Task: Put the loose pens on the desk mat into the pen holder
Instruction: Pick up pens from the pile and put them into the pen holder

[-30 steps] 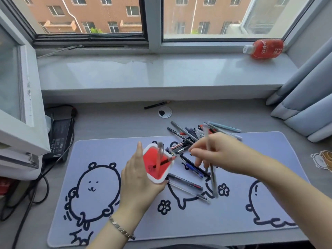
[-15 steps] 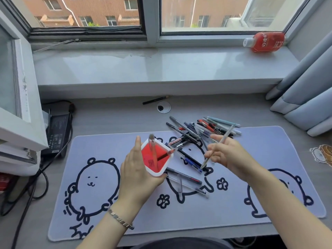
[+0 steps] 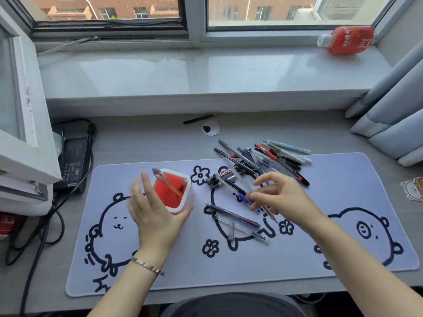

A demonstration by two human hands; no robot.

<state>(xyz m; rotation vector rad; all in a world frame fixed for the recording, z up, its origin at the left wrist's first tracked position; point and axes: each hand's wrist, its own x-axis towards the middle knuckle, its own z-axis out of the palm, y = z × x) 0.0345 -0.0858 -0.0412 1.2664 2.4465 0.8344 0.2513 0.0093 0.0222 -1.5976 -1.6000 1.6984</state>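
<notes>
- Head view: the left hand (image 3: 155, 216) lies open against the white pen holder with red inside (image 3: 172, 191), steadying it on the lilac cartoon desk mat (image 3: 343, 202).
- Right hand (image 3: 281, 197) pinches a thin clear pen (image 3: 266, 208), its grip closed on it.
- Loose pen pile (image 3: 263, 161) remains; next, I judge, carry this pen left and drop it in.

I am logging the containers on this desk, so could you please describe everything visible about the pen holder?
The pen holder is a small cup with thick white walls, rounded corners and a red inside, seemingly plastic. It stands upright on the desk mat, left of the pen pile. Two pens lean inside it, one clear. The left hand is at its near side; actual contact is unclear through blur.
</notes>
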